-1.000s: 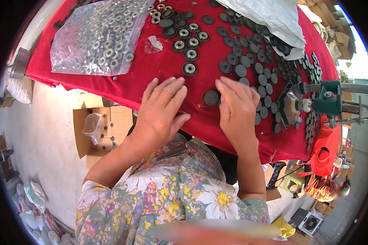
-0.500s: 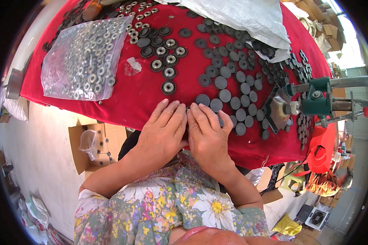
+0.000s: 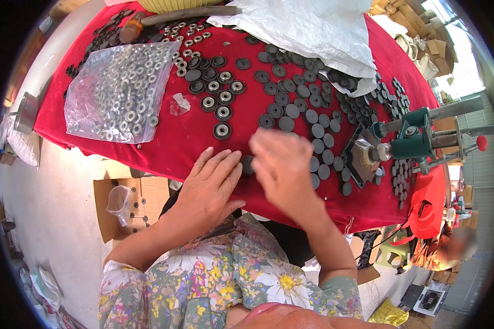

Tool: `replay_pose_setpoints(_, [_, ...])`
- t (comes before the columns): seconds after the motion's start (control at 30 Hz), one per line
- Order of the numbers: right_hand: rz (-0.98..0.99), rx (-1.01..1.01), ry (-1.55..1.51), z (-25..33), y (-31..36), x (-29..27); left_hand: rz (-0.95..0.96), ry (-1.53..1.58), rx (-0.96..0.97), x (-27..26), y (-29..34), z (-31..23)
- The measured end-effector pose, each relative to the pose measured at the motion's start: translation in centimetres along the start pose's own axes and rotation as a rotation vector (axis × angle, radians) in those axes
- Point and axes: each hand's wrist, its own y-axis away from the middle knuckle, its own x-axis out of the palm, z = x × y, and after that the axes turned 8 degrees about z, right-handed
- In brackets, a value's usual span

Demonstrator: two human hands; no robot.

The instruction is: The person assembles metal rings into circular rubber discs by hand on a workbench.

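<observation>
My left hand (image 3: pixel 211 183) lies near the front edge of the red cloth, fingers stretched out and flat. Beside its fingertips is a round dark grey disc (image 3: pixel 248 164). My right hand (image 3: pixel 285 170), smeared by motion, hovers over the cloth to the right of that disc; its fingers cannot be made out well. Beyond it spread many dark discs (image 3: pixel 311 116), some face down, some cupped. Ahead of my left hand stands a group of black cups with metal rings (image 3: pixel 222 130) set in them. Loose metal rings (image 3: pixel 197 39) lie farther back.
A clear plastic bag (image 3: pixel 115 93) of metal rings lies at the left. A green-and-steel clamp-like device (image 3: pixel 414 134) juts in from the right. White sacking (image 3: pixel 307 24) covers the back, beside a long wooden handle (image 3: pixel 192 13). Below the table edge sits a cardboard box (image 3: pixel 108 219).
My hands, which were side by side, have parted. The right hand has lifted and moved to the right, uncovering a disc. The view has shifted slightly.
</observation>
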Motion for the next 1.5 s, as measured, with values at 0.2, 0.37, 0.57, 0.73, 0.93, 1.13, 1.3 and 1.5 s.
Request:
replay_pose_setpoints(0.2, [-0.143,0.05,0.232,-9.4,-13.3,0.9,-0.002,-0.014,0.081,2.4,-0.5,-1.0])
replay_pose_setpoints(0.37, [0.174,0.2,0.507,-13.4,-17.7,3.1,0.005,0.041,0.096,2.9,-1.0,-1.1])
replay_pose_setpoints(0.57, [0.03,0.138,0.446,-13.4,-16.9,2.6,-0.024,0.186,0.1,1.7,0.2,-0.1])
replay_pose_setpoints(0.73, [-0.002,0.509,-1.05,-9.4,-13.0,0.1,-0.085,0.228,0.065,0.6,0.8,1.3])
replay_pose_setpoints(0.93, [0.062,0.619,-1.313,-6.0,-9.3,-0.7,-0.17,0.185,-0.015,0.3,0.5,3.2])
replay_pose_setpoints(1.13, [0.015,0.108,-0.299,-2.4,-6.1,1.7,-0.245,0.141,-0.08,0.5,0.6,4.2])
replay_pose_setpoints(1.3, [-0.078,-0.237,0.037,-1.6,-5.8,3.6,-0.223,0.139,-0.12,0.5,0.6,4.0])
replay_pose_setpoints(1.5, [-0.041,-0.317,0.075,-1.3,-5.1,4.5,-0.231,0.142,-0.143,0.4,0.9,4.0])
